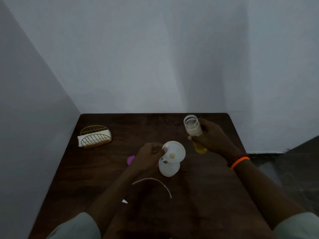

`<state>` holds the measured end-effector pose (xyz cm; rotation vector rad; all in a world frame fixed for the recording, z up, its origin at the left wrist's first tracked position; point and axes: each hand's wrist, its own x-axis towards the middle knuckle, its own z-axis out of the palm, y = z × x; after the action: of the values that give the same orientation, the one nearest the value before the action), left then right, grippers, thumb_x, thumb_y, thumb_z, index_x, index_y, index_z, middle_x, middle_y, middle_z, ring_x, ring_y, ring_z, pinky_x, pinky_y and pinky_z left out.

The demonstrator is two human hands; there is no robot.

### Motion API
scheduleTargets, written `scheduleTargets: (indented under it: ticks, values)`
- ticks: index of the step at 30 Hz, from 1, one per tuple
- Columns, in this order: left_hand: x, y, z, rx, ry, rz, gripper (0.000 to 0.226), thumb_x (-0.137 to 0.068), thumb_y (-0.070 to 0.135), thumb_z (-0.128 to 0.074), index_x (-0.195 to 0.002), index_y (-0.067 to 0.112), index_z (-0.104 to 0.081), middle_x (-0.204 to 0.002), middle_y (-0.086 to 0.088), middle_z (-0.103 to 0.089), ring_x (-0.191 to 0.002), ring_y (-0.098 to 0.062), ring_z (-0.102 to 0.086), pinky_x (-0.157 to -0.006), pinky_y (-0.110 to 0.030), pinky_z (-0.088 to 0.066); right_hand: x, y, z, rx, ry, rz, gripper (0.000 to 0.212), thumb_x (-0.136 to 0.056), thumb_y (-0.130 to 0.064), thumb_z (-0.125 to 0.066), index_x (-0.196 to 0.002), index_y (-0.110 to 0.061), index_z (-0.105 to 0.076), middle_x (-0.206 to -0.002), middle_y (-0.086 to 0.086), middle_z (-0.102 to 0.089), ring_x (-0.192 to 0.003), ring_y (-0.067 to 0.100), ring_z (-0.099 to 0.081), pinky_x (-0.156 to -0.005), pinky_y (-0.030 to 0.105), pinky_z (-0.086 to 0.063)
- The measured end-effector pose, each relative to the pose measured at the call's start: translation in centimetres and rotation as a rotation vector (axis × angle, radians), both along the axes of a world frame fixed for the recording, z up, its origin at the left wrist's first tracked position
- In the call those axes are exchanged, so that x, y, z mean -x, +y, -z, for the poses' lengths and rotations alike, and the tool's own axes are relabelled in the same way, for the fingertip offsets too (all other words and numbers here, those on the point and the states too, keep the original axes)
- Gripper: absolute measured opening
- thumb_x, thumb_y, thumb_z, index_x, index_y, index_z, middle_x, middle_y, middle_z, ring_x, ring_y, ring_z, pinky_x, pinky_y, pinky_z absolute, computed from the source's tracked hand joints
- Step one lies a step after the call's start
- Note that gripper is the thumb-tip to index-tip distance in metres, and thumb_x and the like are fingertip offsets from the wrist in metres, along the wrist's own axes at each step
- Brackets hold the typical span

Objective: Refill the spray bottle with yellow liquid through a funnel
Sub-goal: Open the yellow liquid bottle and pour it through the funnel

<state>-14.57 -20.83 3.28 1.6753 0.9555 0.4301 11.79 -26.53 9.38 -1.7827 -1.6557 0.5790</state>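
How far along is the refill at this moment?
Done: the white funnel sits in the spray bottle, steadied by the left hand. In hand: the right hand holds the open jar of yellow liquid upright beside it. Left: the pour; no stream shows.

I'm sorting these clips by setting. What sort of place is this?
Probably a plain room in a home or small eatery: a dark wooden table pushed into a bare white corner, with a gold wire napkin holder on it. Nothing marks it as a workshop or lab.
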Motion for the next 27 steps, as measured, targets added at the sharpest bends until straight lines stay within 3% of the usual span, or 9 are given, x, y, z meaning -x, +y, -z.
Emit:
scheduleTargets:
  ticks: [6, 10, 12, 15, 19, 22, 27]
  values:
    - [0.0, -0.1, -0.4, 0.007, -0.035, -0.016, 0.025, -0.100, 0.034, -0.061, -0.108, 0.014, -0.074, -0.085, -0.003, -0.079, -0.062, 0.000, -0.069, -0.056, -0.020, -0.050, 0.2, -1.0, 0.2, 0.051, -0.123, -0.107, 0.072, -0.072, -0.028, -0.085, -0.136, -0.026, -0.053, -0.122, -0.002, -0.061, -0.108, 0.010, -0.058, -0.094, 0.038, -0.052]
    - [0.2, -0.1, -1.2, -0.009, -0.049, -0.015, 0.022, -0.101, 0.028, -0.060, -0.103, 0.011, -0.073, -0.084, -0.005, -0.079, -0.055, 0.002, -0.066, -0.054, -0.015, -0.048, 0.2, -1.2, 0.5, 0.105, -0.235, -0.143, 0.075, -0.071, -0.050, -0.074, -0.138, -0.044, -0.042, -0.117, -0.005, -0.055, -0.107, 0.014, -0.053, -0.097, 0.052, -0.045]
    - [0.3, -0.1, -1.4, -0.005, -0.051, -0.019, 0.023, -0.101, 0.028, -0.059, -0.105, 0.010, -0.073, -0.084, -0.006, -0.079, -0.057, 0.001, -0.067, -0.053, -0.015, -0.048, 0.3, -1.1, 0.5, 0.127, -0.297, -0.154, 0.075, -0.075, -0.044, -0.076, -0.141, -0.046, -0.039, -0.121, -0.004, -0.052, -0.112, 0.016, -0.050, -0.104, 0.048, -0.036]
    - [0.4, 0.0, -1.5, -0.002, -0.045, -0.018, 0.022, -0.101, 0.028, -0.059, -0.106, 0.011, -0.072, -0.083, -0.006, -0.078, -0.059, -0.001, -0.068, -0.053, -0.017, -0.049, 0.5, -1.1, 0.2, 0.142, -0.407, -0.167, 0.077, -0.080, -0.040, -0.075, -0.145, -0.047, -0.034, -0.126, -0.001, -0.048, -0.117, 0.019, -0.046, -0.099, 0.037, -0.025]
    - [0.4, -0.2, -1.7, -0.010, -0.036, -0.009, 0.021, -0.101, 0.028, -0.058, -0.104, 0.013, -0.072, -0.084, -0.003, -0.078, -0.057, 0.002, -0.066, -0.054, -0.017, -0.048, 0.6, -1.1, -0.2, 0.147, -0.537, -0.180, 0.079, -0.079, -0.045, -0.071, -0.144, -0.055, -0.026, -0.125, -0.003, -0.043, -0.115, 0.021, -0.044, -0.099, 0.043, -0.035]
    - [0.4, -0.1, -1.6, -0.011, -0.035, -0.010, 0.022, -0.101, 0.028, -0.058, -0.108, 0.013, -0.072, -0.085, -0.003, -0.078, -0.058, 0.001, -0.067, -0.054, -0.017, -0.049, 0.8, -1.1, -0.8, 0.116, -0.604, -0.183, 0.078, -0.081, -0.040, -0.073, -0.146, -0.048, -0.032, -0.124, -0.001, -0.045, -0.116, 0.017, -0.044, -0.097, 0.039, -0.030]
    - [0.5, 0.0, -1.6, -0.025, -0.032, 0.002, 0.024, -0.102, 0.027, -0.057, -0.110, 0.010, -0.071, -0.087, -0.005, -0.078, -0.057, 0.002, -0.066, -0.054, -0.016, -0.048, 1.0, -0.9, -1.1, 0.105, -0.679, -0.188, 0.076, -0.081, -0.038, -0.073, -0.146, -0.046, -0.034, -0.123, 0.002, -0.046, -0.115, 0.020, -0.046, -0.098, 0.044, -0.033]
